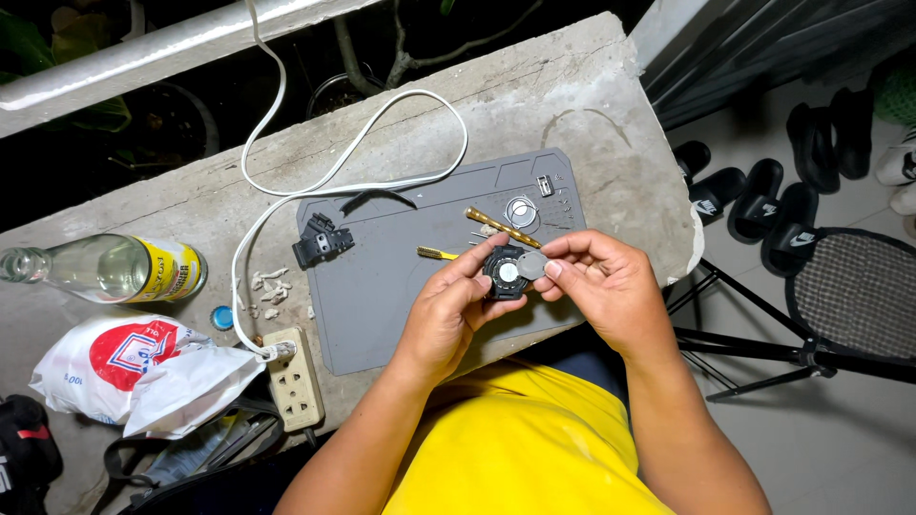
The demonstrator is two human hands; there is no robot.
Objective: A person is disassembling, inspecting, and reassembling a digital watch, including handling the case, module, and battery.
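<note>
My left hand [448, 310] holds a small round black watch body [504, 274] with a silver disc at its centre, above the grey work mat [372, 305]. My right hand [601, 281] pinches a thin grey round cover [532, 264] right at the body's right edge. On the mat behind my hands lie a gold-coloured tool [501, 227], a yellow-handled tool [437, 253], a round metal ring [521, 211] and a black watch strap piece [320, 240].
The mat lies on a concrete slab [534, 86]. A white cable [353, 162] loops to a power strip [294, 377]. A glass bottle [105, 269] lies at left beside a plastic bag [134, 367]. Sandals [763, 195] and a racket [859, 286] are on the floor at right.
</note>
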